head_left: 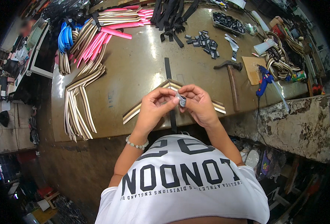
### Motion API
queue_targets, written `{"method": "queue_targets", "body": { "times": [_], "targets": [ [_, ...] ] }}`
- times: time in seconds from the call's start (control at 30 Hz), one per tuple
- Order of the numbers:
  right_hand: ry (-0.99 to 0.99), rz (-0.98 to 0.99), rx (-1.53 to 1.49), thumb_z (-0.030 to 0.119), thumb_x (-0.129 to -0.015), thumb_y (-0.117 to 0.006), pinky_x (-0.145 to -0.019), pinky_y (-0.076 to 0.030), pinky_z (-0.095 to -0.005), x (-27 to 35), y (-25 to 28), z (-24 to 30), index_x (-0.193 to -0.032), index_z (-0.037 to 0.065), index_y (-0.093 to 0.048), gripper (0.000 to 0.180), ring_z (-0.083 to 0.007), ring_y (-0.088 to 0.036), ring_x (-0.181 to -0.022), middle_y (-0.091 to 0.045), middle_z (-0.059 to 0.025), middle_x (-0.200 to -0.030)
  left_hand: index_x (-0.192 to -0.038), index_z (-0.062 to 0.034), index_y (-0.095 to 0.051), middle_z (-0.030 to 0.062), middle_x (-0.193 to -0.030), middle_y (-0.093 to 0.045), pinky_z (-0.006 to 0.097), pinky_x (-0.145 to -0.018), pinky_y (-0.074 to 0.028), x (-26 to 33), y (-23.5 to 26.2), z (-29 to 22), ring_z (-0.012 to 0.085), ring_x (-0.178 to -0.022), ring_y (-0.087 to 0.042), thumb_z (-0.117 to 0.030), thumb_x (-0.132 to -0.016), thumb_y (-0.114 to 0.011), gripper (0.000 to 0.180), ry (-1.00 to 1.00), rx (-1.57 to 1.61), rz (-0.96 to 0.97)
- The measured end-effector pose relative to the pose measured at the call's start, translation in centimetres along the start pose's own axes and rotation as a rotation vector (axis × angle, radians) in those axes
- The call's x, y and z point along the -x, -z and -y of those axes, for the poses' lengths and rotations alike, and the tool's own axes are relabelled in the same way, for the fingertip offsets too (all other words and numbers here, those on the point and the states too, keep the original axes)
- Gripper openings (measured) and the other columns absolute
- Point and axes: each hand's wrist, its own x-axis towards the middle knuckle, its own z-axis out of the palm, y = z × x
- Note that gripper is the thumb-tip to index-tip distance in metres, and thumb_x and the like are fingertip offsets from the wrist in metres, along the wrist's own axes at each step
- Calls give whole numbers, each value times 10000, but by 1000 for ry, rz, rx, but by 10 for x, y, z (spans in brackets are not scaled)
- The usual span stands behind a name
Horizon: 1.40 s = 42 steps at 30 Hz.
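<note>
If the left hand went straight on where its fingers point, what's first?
Past the small grey strip it pinches, the left hand would likely meet the right hand first; exact depth is unclear.

Both hands (155, 103) (202, 106) pinch close together, fingers (164, 92) curled, forearms (222, 139) slanted inward.

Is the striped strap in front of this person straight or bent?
Bent: the striped strap peaks near the picture's middle, its two ends slanting down to either side.
</note>
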Motion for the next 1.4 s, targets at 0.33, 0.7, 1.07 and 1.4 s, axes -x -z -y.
{"method": "queue_targets", "body": {
  "times": [0.33,0.7,1.07,1.4],
  "targets": [
    [-28,49,196,68,-904,-685,-708,-535,-237,-3,8,20,-1104,-43,-614,240,-113,-639,-841,-660,-91,-988,-1035,19,-664,9,-907,-667,186,-685,-465,3,7,-10,48,-767,-585,-108,-902,-704,187,46,-120,-55],
    [-25,-24,465,35,-903,-673,-763,-566,-223,5,-17,27,-1102,-81,-635,233,-128,-662,-875,-646,-90,-1037,-1002,-1,-719,19,-879,-685,176,-529,-373,12,-1,-12,10,-607,-479,-125,-881,-717,173,-52,-408,-168],
    [28,-19,447,56,-915,-665,-766,-577,-237,10,-16,19,-1097,-86,-629,233,-137,-662,-864,-637,-93,-1046,-942,15,-711,9,-764,-656,190,-520,-390,20,3,-14,27,-581,-497,-129,-881,-710,157,-55,-472,-173],
    [-48,-37,417,112,-924,-673,-704,-557,-218,4,-8,10,-1066,-68,-631,232,-108,-654,-808,-647,-81,-999,-971,32,-699,24,-859,-680,185,-636,-445,15,4,-16,49,-748,-572,-113,-910,-684,158,64,-518,-175]
  ]
}}
